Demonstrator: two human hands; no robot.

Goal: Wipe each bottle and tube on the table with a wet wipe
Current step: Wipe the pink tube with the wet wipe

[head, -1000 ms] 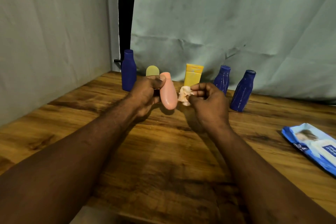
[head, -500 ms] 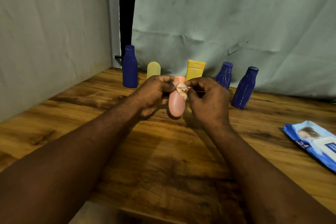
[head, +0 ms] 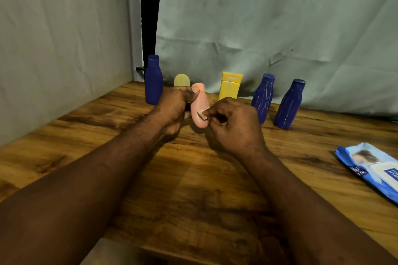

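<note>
My left hand (head: 175, 105) grips a pink bottle (head: 199, 106) by its upper part, above the table's middle. My right hand (head: 233, 127) pinches a small crumpled wet wipe (head: 202, 113) and presses it against the pink bottle's lower side. Behind stand a blue bottle (head: 153, 80) at the left, a pale yellow-green bottle (head: 182, 80) partly hidden by my left hand, a yellow tube (head: 230, 86), and two more blue bottles (head: 263, 97) (head: 288, 105) leaning at the right.
A blue pack of wet wipes (head: 372, 170) lies at the right edge of the wooden table (head: 193, 178). Grey cloth hangs behind and on the left wall. The table's near edge runs below my forearms.
The wipe in my right hand has slid down the pink bottle from near its top to its lower side. My left hand shifted a little left with the bottle.
</note>
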